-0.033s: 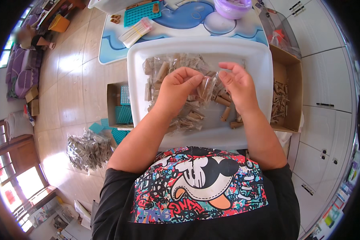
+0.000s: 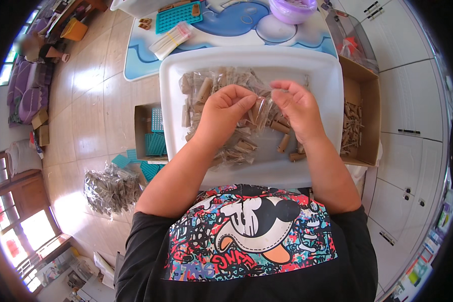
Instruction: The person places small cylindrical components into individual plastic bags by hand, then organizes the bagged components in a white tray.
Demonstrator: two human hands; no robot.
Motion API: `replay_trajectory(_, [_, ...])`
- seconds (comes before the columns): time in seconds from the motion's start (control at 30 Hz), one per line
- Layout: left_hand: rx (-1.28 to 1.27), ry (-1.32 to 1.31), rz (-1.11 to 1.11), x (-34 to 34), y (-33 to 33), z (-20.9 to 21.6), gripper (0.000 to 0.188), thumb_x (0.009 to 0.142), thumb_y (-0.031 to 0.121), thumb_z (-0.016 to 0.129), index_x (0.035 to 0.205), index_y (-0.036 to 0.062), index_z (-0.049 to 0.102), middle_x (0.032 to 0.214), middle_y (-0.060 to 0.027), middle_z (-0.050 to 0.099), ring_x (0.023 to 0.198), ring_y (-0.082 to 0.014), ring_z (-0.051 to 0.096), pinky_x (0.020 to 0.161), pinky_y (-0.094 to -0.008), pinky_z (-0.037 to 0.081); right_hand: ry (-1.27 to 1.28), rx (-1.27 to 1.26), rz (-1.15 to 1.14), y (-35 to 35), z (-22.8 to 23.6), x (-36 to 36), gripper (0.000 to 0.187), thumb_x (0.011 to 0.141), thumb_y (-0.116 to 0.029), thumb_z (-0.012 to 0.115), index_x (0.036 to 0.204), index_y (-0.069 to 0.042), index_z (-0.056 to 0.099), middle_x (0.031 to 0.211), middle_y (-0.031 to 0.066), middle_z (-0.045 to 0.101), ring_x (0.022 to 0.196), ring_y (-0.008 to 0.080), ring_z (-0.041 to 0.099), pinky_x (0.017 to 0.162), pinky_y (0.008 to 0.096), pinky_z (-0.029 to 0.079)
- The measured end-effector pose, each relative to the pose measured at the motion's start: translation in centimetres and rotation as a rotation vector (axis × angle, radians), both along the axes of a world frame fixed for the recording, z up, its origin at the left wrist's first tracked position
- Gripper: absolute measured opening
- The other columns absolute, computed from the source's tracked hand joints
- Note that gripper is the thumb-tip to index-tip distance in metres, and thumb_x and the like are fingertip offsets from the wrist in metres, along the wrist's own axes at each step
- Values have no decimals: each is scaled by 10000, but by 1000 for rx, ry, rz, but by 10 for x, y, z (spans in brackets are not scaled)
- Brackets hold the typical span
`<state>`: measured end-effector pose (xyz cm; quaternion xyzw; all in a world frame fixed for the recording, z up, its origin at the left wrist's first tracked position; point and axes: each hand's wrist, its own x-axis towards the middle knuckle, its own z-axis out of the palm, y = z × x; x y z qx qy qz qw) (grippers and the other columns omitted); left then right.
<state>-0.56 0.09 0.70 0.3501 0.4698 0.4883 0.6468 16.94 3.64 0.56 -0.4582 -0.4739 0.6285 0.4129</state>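
My left hand (image 2: pixel 229 108) pinches a small clear plastic bag (image 2: pixel 267 108) between thumb and fingers. Inside the bag sits a brown, tube-shaped wooden piece (image 2: pixel 257 113). My right hand (image 2: pixel 299 105) is at the bag's right edge, with thumb and index finger drawn close together on the film; its fingertips are slightly blurred. Both hands hover over a white plastic tub (image 2: pixel 251 52). Under them lie several bagged brown pieces (image 2: pixel 241 148), and more bags fill the tub's far left part. Loose brown pieces (image 2: pixel 283 143) rest beneath my right hand.
Beyond the tub, a blue-and-white table (image 2: pixel 221 43) bears a teal grid tray (image 2: pixel 178 19), a bundle of clear bags (image 2: pixel 171 41) and a purple basin (image 2: pixel 293 11). A cardboard box (image 2: pixel 370 121) with small brown pieces stands right. On the left floor lies a pile of filled bags (image 2: pixel 110 191).
My right hand's thumb and index finger have moved slightly left and closer together at the bag's edge. My left hand has stayed put with the bag.
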Motion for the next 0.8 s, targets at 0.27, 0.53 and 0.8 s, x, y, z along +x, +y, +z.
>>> replay_trajectory(0.27, [63, 101, 48, 7, -4, -2, 107, 871, 44, 525, 949, -5, 579, 892, -36, 631, 780, -62, 547, 710, -189, 444, 206, -242, -150, 9, 3, 9, 156, 811, -182, 639, 864, -49, 577, 591, -66, 432, 494, 14, 335, 414, 162, 236])
replay_trajectory(0.53, [128, 123, 30, 7, -4, -8, 127, 867, 55, 541, 958, -3, 608, 907, -43, 635, 801, -61, 548, 715, -191, 442, -95, 64, 42, 1, -7, 4, 131, 804, -163, 643, 793, -43, 593, 626, -42, 520, 555, 9, 409, 480, 171, 310])
replay_trajectory(0.8, [112, 172, 81, 8, -3, -10, 148, 872, 58, 534, 996, -9, 580, 933, -59, 637, 814, -62, 551, 719, -192, 443, -366, 309, -197, -6, -2, -4, 112, 803, -133, 631, 791, -26, 600, 643, -3, 566, 579, 53, 485, 525, 209, 400])
